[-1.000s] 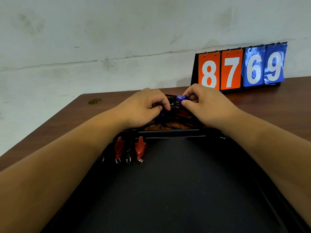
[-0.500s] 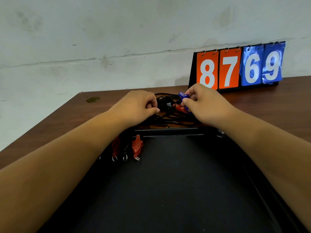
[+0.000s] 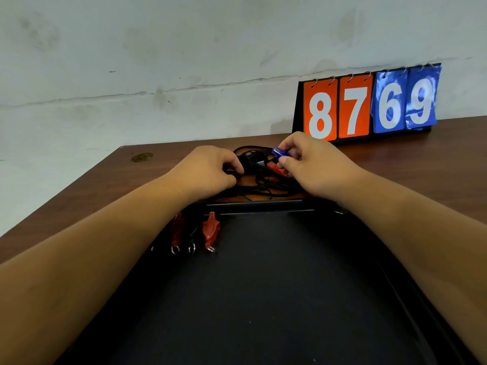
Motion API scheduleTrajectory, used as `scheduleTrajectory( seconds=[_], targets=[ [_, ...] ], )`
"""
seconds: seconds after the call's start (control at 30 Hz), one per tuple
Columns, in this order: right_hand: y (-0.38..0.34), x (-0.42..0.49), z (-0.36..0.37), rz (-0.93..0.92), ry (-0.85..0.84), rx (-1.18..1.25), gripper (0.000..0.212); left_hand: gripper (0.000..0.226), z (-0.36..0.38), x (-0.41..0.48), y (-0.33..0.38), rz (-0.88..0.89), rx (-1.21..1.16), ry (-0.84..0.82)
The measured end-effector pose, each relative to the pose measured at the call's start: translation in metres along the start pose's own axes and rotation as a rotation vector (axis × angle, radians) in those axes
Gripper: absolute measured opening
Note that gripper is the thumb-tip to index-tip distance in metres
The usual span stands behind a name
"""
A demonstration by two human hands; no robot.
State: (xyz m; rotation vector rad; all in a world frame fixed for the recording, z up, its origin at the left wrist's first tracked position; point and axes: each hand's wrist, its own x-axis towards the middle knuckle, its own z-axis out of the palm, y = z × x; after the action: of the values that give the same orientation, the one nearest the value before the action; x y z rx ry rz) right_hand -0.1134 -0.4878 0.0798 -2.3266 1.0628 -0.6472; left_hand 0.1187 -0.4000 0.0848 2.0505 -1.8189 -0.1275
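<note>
My hands have parted: right hand (image 3: pixel 316 164) pinches the blue whistle (image 3: pixel 280 152), probably freeing it; left hand (image 3: pixel 208 167) grips the black cord tangle (image 3: pixel 263 186).

The blue plastic piece (image 3: pixel 279 152) pinched in the right hand (image 3: pixel 316 167) is a bright, glossy blue, and the red piece (image 3: pixel 275 168) just beneath it is orange-red. The black cords (image 3: pixel 263 188) gripped by the left hand (image 3: pixel 208 167) are plain black. Two more red pieces (image 3: pixel 210 229) carry silver rings (image 3: pixel 210 249) and lie on a matte black tray (image 3: pixel 263 285) with a few pale specks. The surface (image 3: pixel 79 196) is reddish-brown wood grain with one dull yellowish blotch (image 3: pixel 141 157). The scoreboard (image 3: pixel 297 111) is black, with white digits on two orange cards (image 3: pixel 320 110) and two shiny blue cards (image 3: pixel 390 104). The wall (image 3: pixel 158 48) is off-white with grey smudges and a dark crack line.
</note>
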Motion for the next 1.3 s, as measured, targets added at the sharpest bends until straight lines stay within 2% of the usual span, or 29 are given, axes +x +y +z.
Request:
scheduleTrajectory(
  seconds=[0.27,0.6,0.73,0.87,1.07,1.2,1.3],
  targets=[
    [0.0,-0.002,0.0,-0.025,0.015,0.028,0.029,0.013,-0.006,-0.003,0.002,-0.039,-0.355,0.12],
    [-0.007,-0.006,0.001,-0.07,0.041,0.171,0.032,0.027,-0.005,-0.003,0.003,-0.053,-0.458,0.154],
    [-0.008,-0.008,0.001,-0.105,-0.015,0.135,0.044,0.035,-0.005,-0.004,0.004,-0.047,-0.425,0.087],
    [-0.008,-0.009,0.002,-0.118,-0.038,0.13,0.036,0.035,-0.004,-0.005,0.003,-0.033,-0.392,0.009],
    [-0.005,-0.007,0.003,-0.113,-0.032,0.127,0.029,0.042,0.001,-0.004,0.0,0.054,-0.257,0.002],
    [-0.004,-0.006,0.004,-0.109,-0.033,0.12,0.029,0.032,0.003,-0.003,-0.001,0.179,-0.105,0.053],
    [-0.004,-0.007,0.004,-0.107,-0.032,0.125,0.029,0.018,0.006,0.002,-0.005,0.198,0.021,0.05]
  ],
)
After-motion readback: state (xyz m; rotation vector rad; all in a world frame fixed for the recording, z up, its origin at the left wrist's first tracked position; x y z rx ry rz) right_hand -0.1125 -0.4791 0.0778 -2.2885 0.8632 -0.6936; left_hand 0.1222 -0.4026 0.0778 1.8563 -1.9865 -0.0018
